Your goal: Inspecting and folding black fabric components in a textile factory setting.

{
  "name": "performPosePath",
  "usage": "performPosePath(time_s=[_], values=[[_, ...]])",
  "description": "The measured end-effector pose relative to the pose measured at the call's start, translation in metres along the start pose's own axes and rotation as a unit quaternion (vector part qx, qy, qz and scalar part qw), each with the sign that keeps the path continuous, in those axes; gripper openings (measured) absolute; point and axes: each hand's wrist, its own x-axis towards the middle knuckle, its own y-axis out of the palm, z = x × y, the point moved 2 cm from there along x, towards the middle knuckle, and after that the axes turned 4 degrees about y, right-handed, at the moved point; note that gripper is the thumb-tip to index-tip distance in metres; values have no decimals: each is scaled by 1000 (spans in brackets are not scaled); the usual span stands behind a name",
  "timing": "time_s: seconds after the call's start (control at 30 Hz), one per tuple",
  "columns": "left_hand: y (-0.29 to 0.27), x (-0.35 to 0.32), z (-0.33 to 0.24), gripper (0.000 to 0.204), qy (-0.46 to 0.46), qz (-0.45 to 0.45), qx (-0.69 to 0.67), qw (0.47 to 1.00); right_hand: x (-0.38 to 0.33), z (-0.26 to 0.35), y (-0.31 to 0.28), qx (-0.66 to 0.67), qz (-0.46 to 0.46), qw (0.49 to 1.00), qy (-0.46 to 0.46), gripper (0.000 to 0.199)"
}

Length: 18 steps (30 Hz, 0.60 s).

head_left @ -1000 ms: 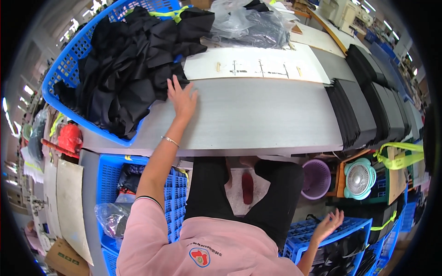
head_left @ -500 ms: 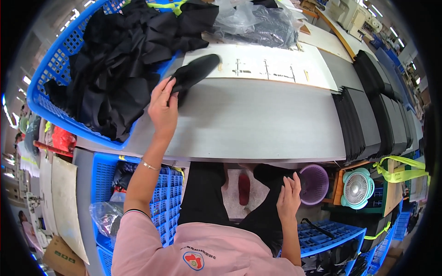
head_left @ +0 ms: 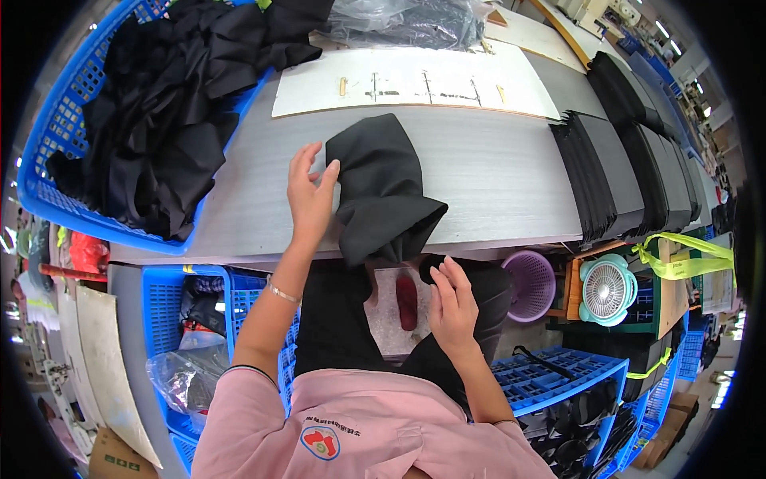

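Observation:
A black fabric piece (head_left: 383, 172) lies rumpled on the grey tabletop in front of me. Its near end is folded up and hangs a little over the table's front edge. Beside its left edge is my left hand (head_left: 311, 195), fingers and thumb apart, with the thumb at or very near the cloth. My right hand (head_left: 455, 307) hovers over my lap with its fingers stretched out and nothing in it, lower than the tabletop and to the right of the cloth.
On the left, a blue basket (head_left: 104, 235) is heaped with black fabric. A white marked board (head_left: 415, 84) lies behind the cloth, with clear plastic bags (head_left: 407, 24) beyond. Stacked black panels (head_left: 602, 172) stand at right. Below are a purple bin (head_left: 531, 287) and a small fan (head_left: 608, 291).
The black cloth has come from beside the basket to the table in front of me and opened out. My left hand has moved nearer and loosened; my right hand has shifted left.

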Motion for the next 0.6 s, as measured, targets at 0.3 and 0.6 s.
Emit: performPosePath(time_s=[0.3,0.6], values=[[2,-70,-59,52,277,212,146,926,20,23,18,5,19,997,-80,28],[23,-96,-77,17,365,87,-21,927,31,-23,82,-171,175,968,-55,25]])
